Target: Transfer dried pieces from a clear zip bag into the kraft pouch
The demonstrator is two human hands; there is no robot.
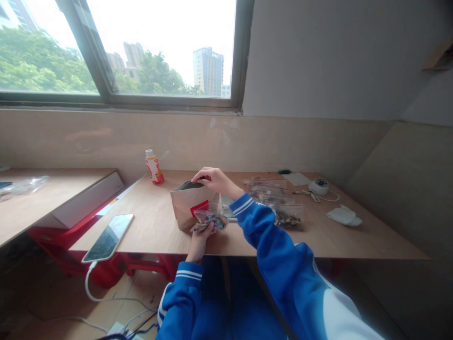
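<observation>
A brown paper bag [182, 208] with a red label stands upright on the table, its top open and dark inside. My right hand [214, 178] is over the mouth of this bag, fingers bent and closed; a small dark red bit shows under them, too small to name. Lower down, my left hand [202, 238] grips a clear zip bag [214, 220] of small mixed pieces, close in front of the paper bag. To the right lie several more zip bags [288, 215] with dark and brown pieces, partly behind my right sleeve.
On the wooden table [155, 236] are a phone [109, 236] with a white cable at the left edge, a red-and-white bottle [154, 167], a white dome camera [318, 186] and a crumpled white cloth [344, 216]. Red stools [85, 264] stand below.
</observation>
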